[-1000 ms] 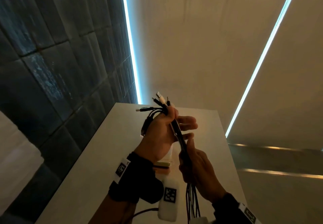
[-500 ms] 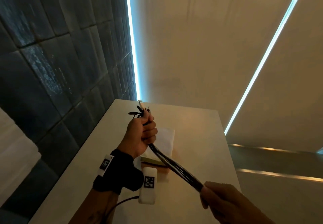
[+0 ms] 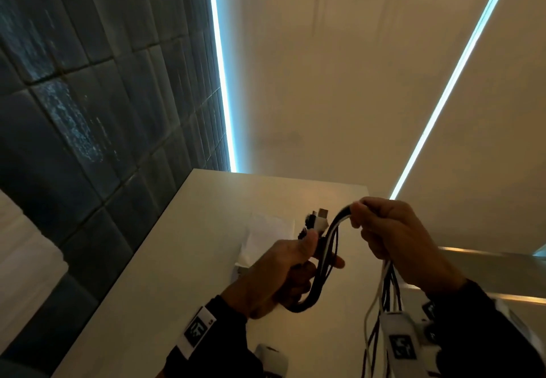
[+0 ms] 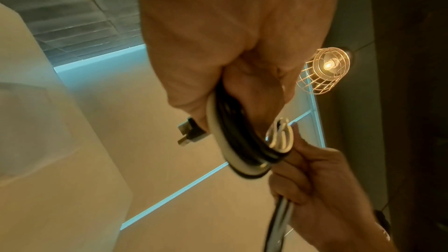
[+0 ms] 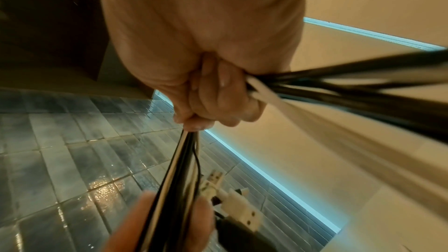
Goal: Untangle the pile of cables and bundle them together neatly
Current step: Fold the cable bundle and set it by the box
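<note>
- Left hand (image 3: 280,271): fingers curled round the plug end of the cable bundle (image 3: 325,262); USB plugs (image 3: 320,219) protrude at 12 o'clock
- Right hand (image 3: 399,244): fingers wrapped round the same bundle at 2 o'clock, folding a loop; tails hang toward 6 o'clock
- Progress, as judged: strands lie parallel, so untangling appears done; coiling and securing remain
- Clearance: bundle held above the tabletop (image 3: 183,259); tiled wall (image 3: 88,112) at 9 o'clock; open room at 3 o'clock

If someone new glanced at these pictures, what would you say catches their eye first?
Most likely the bundle of black and white cables, looped between the left hand and the right hand above the pale table. Next, the two bright blue-white light strips running along the ceiling, and in the left wrist view a glowing caged bulb on the wall.
</note>
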A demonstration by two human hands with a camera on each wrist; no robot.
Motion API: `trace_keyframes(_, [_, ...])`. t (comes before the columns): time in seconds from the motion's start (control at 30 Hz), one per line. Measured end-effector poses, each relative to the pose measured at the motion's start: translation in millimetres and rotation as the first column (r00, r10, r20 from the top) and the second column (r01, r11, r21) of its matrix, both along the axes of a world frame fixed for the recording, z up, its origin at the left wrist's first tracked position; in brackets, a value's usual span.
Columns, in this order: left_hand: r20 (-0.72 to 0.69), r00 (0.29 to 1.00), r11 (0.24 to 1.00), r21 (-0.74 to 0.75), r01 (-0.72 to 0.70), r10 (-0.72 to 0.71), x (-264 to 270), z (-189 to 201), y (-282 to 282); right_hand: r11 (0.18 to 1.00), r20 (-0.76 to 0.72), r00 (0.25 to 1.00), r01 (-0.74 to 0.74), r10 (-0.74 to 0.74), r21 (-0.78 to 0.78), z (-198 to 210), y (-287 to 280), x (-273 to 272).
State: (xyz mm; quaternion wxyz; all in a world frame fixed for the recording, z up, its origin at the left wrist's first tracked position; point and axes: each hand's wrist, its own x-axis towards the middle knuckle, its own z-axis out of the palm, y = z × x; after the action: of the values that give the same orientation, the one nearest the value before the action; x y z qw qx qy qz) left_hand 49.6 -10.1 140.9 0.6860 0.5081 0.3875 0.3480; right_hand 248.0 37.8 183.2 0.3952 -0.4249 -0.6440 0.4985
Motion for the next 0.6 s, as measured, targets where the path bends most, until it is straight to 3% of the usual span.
trace_keyframes(0.13, [-0.129,0.991,0.994,0.111,-0.012,0.027,3,1,-6,0.999,0.003,1.0,-0.023,0.023,-0.028,-7,6,-8])
trace_keyframes(0.3, [-0.189,0.979,0.992,0.118,-0.052,0.074,4,-6,-5,0.997,0.017,0.999,-0.048,0.049,-0.061,-14,10,-11])
trace_keyframes(0.5, [0.055,0.997,0.997,-0.064,-0.052,0.055,13,-10,-8,0.994,0.019,0.998,-0.051,0.053,-0.095,-20,13,-8])
trace_keyframes(0.6, [0.052,0.992,0.989,-0.095,-0.111,0.116,15,-10,-7,0.988,0.006,0.997,-0.072,0.074,-0.137,-27,10,-5])
